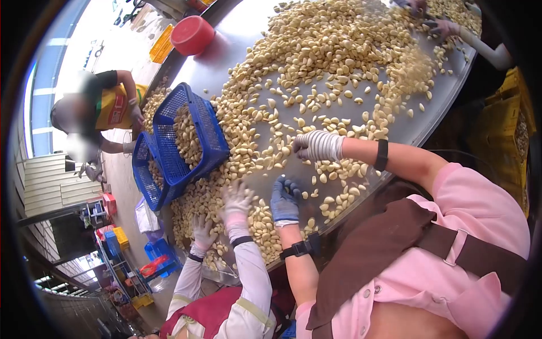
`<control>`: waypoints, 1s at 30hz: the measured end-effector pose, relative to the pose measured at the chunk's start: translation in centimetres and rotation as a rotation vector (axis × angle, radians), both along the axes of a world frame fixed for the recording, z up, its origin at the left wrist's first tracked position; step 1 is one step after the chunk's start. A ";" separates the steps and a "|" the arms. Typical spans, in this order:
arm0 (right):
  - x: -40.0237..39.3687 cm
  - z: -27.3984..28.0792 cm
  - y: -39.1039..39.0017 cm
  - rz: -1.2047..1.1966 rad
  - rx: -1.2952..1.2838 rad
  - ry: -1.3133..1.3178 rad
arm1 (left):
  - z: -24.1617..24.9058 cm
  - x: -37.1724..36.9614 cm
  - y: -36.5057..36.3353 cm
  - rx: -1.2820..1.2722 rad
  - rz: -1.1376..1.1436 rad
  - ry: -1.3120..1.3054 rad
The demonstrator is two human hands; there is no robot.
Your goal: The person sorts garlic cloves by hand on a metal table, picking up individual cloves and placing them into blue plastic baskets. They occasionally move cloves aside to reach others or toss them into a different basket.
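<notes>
Pale garlic cloves lie heaped and scattered over a metal table. My left hand, in a blue-grey glove, is just above the near part of the table, beside loose cloves. Its fingers are curled, with a small pale spot at the tips that I cannot make out. My right hand wears a whitish glove with stripes wrapped round it and dark fingertips. Those fingers bend down over the scattered cloves, and whatever they hold is hidden.
Two blue baskets with cloves stand at the left edge of the pile. A red bowl sits at the far edge. Beside me, a co-worker's gloved hands reach into the cloves. Another person's hands work at the far right.
</notes>
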State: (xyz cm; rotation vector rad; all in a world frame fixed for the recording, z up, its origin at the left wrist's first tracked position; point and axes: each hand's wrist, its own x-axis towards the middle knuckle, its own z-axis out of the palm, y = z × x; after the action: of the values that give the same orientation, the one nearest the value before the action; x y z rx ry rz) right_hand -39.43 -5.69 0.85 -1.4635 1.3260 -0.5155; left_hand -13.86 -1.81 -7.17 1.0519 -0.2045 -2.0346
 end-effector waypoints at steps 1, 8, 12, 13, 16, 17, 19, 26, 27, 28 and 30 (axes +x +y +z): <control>1.1 0.0 0.1 0.064 -0.175 0.047 | 0.4 -1.2 0.4 0.028 0.033 0.018; 6.9 -0.2 0.3 0.302 -0.738 0.116 | 1.5 -3.6 1.0 -0.253 0.198 0.104; 3.1 -1.8 -2.1 0.379 -0.598 0.696 | 2.9 0.2 -0.7 0.092 0.244 0.256; 2.6 -2.3 -1.7 0.380 -0.603 0.698 | 3.8 -0.4 -1.9 0.043 0.175 -0.256; 1.6 -2.8 -0.6 0.651 -0.472 0.711 | 1.4 -1.5 -4.2 -0.248 0.001 -0.973; 1.7 -3.2 -0.2 0.617 -0.488 0.721 | 1.1 -2.2 -4.5 -0.413 -0.208 -1.330; 1.7 -3.7 -0.1 0.557 -0.511 0.709 | 0.9 -3.0 -4.8 -0.529 -0.507 -1.686; -0.6 -4.5 1.2 0.167 -0.162 0.172 | 3.0 -4.4 -5.1 -0.499 -0.664 -1.680; -0.9 -4.7 1.2 0.065 -0.065 0.027 | 3.6 -4.7 -5.0 -0.457 -0.733 -1.652; -1.2 -5.0 1.3 0.063 -0.063 0.033 | 4.1 -5.1 -5.0 -0.459 -0.735 -1.644; -1.5 -4.8 1.3 -0.139 0.299 -0.339 | 5.0 -6.0 -5.1 -0.440 -0.783 -1.695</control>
State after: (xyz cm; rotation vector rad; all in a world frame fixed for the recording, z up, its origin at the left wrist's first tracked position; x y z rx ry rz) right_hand -40.96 -4.39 -3.95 -0.9943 1.1795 -0.5975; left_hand -19.84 -6.94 -2.15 2.2847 -2.0098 -0.8977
